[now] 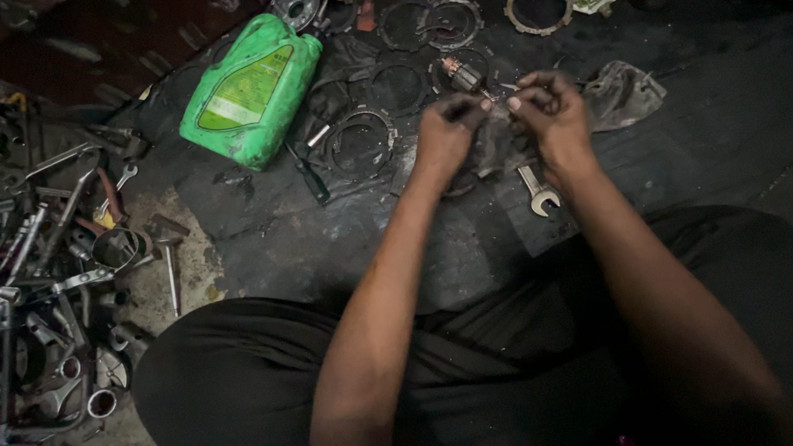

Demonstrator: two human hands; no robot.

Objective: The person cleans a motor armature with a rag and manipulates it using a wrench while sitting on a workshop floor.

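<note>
both hands (496, 116) pinch small part (496, 97) (orientation unclear).

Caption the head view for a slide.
Both hands, left hand and right hand, pinch a small part above a dark rag.

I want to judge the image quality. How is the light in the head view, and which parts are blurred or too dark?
Head view: dim light overall; the green jug is the brightest and clearest thing. The left hand and right hand are slightly motion-blurred, so the small dark piece between their fingers cannot be made out. The top corners and the trousers sink into shadow. No strong glare.
</note>
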